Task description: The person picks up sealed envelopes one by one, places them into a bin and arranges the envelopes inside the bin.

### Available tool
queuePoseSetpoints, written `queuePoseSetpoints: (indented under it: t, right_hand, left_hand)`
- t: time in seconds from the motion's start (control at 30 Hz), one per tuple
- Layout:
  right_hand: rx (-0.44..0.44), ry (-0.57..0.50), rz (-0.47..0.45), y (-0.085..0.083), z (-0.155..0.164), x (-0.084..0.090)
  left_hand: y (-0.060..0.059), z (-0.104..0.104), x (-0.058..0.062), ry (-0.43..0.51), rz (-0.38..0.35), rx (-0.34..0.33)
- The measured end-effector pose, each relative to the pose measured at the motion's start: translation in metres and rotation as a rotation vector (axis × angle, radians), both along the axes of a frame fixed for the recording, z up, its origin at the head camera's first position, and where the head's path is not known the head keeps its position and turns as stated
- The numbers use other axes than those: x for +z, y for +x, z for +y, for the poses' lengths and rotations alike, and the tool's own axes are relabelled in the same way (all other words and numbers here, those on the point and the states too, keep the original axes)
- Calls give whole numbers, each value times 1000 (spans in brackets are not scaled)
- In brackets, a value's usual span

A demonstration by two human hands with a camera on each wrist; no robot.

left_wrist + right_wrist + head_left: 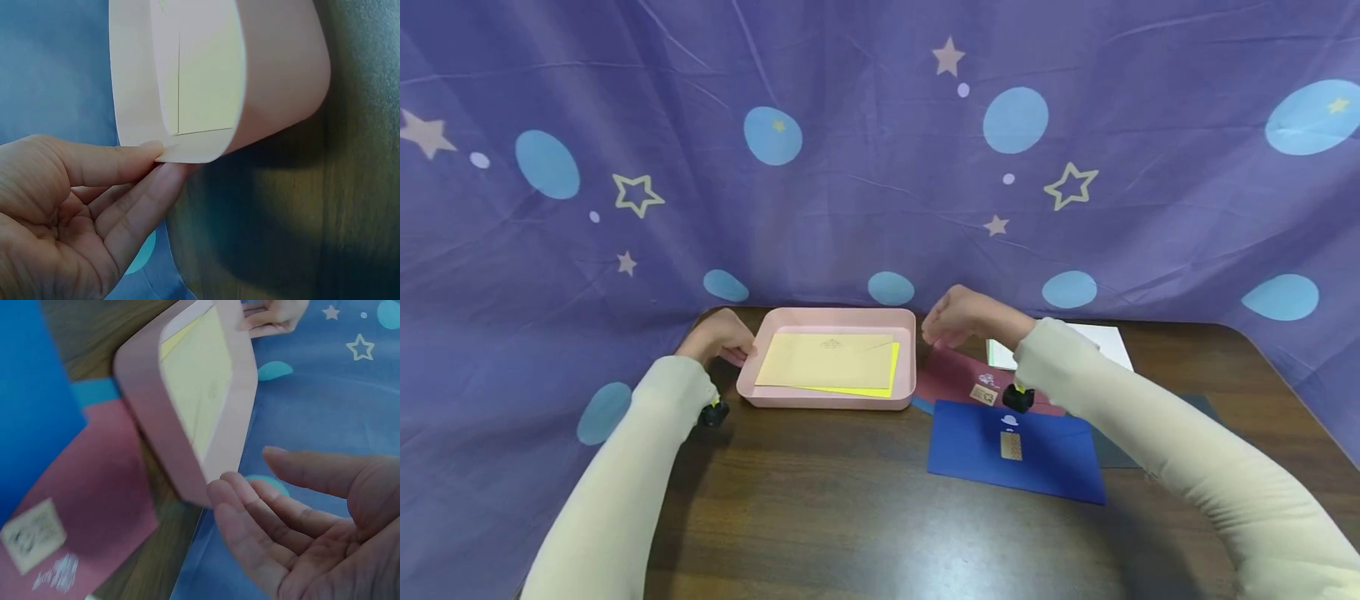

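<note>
Head view: on cream envelope (827, 367) inside pink tray (827, 402), small line emblem (832, 343), too faint to make out. On blue envelope (1045, 467), nearer the body than right hand (958, 317), white hat print (1010, 421) above tan label (1011, 447); lettering too small to read. On red envelope (955, 375), just below right hand and partly covered by the blue one, white motif (987, 381) plus paler stamp-like label (983, 394), likewise too small to read. Tray between both hands, on table (850, 500). Left hand (722, 335) at its left rim; right hand close beside its right rim, bent at the wrist. Yellow paper (883, 392) under cream envelope. White papers (1108, 342) past right wrist, dark envelope (1112, 450) by right forearm.

Left wrist view: pinching tray rim at its corner, left thumb on top, fingers underneath. Inside, beyond the fingertips, cream envelope.

Right wrist view: right hand loosely spread, thumb well apart from fingers, gripping nothing. Fingertips right at tray's near corner; touching or just short of it, cannot tell. Left hand on tray's far end. Stamp-like label and white motif on red envelope blurred, cannot read.
</note>
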State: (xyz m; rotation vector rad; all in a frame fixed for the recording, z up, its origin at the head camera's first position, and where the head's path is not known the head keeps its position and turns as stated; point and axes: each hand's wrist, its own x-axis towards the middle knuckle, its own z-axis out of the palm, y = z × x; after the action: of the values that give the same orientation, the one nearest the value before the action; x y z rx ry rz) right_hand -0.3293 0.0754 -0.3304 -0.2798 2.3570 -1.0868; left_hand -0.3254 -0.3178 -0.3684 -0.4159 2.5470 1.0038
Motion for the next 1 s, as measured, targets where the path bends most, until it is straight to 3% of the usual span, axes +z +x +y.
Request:
queuePoseSetpoints:
  t: [0.2, 0.53, 0.83, 1.0]
  right_hand:
    - [106, 121, 74, 5, 27, -7]
    - [295, 318, 227, 32, 48, -11]
    - [274, 371, 257, 48, 61, -23]
    - [310, 413, 288, 53, 72, -31]
  left_hand:
    - [-1, 1, 1, 29, -4, 5]
    - [-2, 0, 1, 28, -10, -1]
    - [-3, -2, -1, 19, -26, 18]
    - [-4, -4, -2, 22, -37, 29]
